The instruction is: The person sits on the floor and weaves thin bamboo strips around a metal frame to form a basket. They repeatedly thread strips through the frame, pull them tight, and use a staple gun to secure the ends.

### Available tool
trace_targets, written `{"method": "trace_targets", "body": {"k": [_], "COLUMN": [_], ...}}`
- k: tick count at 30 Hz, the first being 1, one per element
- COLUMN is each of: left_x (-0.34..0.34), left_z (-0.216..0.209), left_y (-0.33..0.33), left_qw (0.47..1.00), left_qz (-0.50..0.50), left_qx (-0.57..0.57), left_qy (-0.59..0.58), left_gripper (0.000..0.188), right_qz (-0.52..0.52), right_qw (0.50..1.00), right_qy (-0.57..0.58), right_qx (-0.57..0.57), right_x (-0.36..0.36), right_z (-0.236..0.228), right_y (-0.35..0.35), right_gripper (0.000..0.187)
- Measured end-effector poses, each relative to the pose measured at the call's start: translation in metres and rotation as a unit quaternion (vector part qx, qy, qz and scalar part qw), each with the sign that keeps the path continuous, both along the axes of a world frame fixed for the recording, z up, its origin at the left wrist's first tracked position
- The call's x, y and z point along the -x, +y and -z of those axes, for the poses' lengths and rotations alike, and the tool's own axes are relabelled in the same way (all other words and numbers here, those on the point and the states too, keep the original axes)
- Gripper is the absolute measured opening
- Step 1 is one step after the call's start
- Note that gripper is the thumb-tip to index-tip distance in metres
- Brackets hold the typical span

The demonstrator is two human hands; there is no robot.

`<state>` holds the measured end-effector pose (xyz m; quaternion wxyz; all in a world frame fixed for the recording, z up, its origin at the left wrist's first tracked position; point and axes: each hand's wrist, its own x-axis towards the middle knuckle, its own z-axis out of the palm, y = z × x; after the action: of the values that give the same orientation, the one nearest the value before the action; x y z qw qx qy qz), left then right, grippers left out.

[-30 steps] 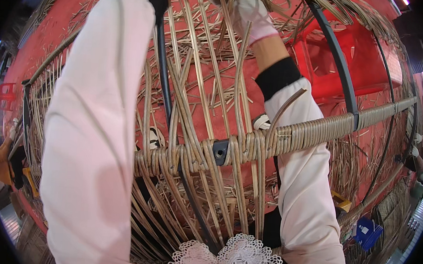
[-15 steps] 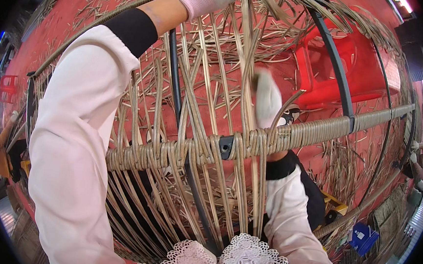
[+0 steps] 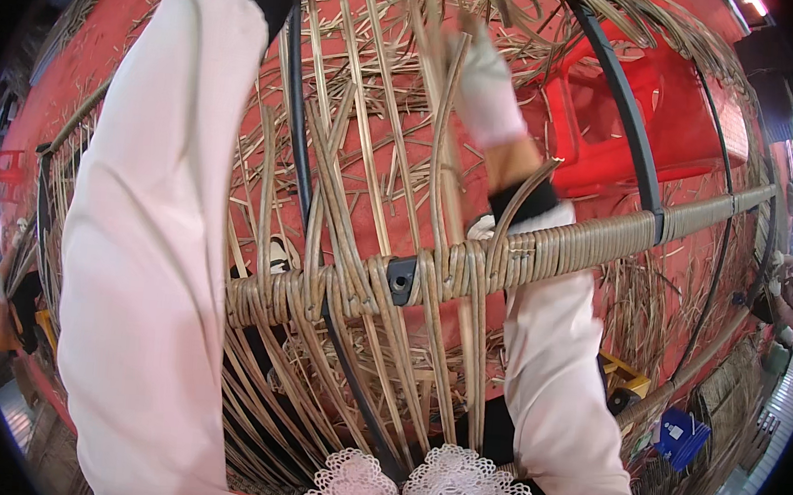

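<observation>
Over a littered red floor [image 3: 71, 64], a gloved right hand [image 3: 489, 87] blurs beside long strands [image 3: 365, 126] crossing a wrapped rail [image 3: 589, 248]; whether its fingers grip cannot be told. The left hand is out of frame. Weaving seems underway, likely calling next for a strand drawn taut.

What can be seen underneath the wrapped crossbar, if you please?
Under the wrapped crossbar passes the person's right sleeve, with red floor and loose strips farther down. The bar covers one stretch of sleeve, so that part cannot be seen.
</observation>
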<state>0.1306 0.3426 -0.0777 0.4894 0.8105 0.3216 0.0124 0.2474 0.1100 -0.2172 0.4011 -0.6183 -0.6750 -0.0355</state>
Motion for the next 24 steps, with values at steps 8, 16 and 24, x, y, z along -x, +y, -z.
{"method": "trace_targets", "body": {"k": [8, 16, 24], "left_x": [-0.017, 0.149, 0.197], "left_z": [0.004, -0.102, -0.024], "left_y": [-0.006, -0.235, -0.609], "left_qw": [0.965, 0.853, 0.618], "left_qz": [-0.077, 0.146, -0.103], "left_qx": [-0.210, -0.495, 0.758], "left_qy": [0.136, -0.078, 0.181], "left_gripper": [0.044, 0.028, 0.053], "right_qz": [-0.024, -0.009, -0.092], "right_qw": [0.996, 0.949, 0.738], "right_qy": [0.068, 0.174, 0.401], "right_qx": [-0.050, 0.265, 0.534], "right_x": [-0.014, 0.057, 0.087], "right_z": [0.007, -0.050, -0.084], "right_y": [0.072, -0.312, -0.457], "right_gripper": [0.017, 0.009, 0.019]}}
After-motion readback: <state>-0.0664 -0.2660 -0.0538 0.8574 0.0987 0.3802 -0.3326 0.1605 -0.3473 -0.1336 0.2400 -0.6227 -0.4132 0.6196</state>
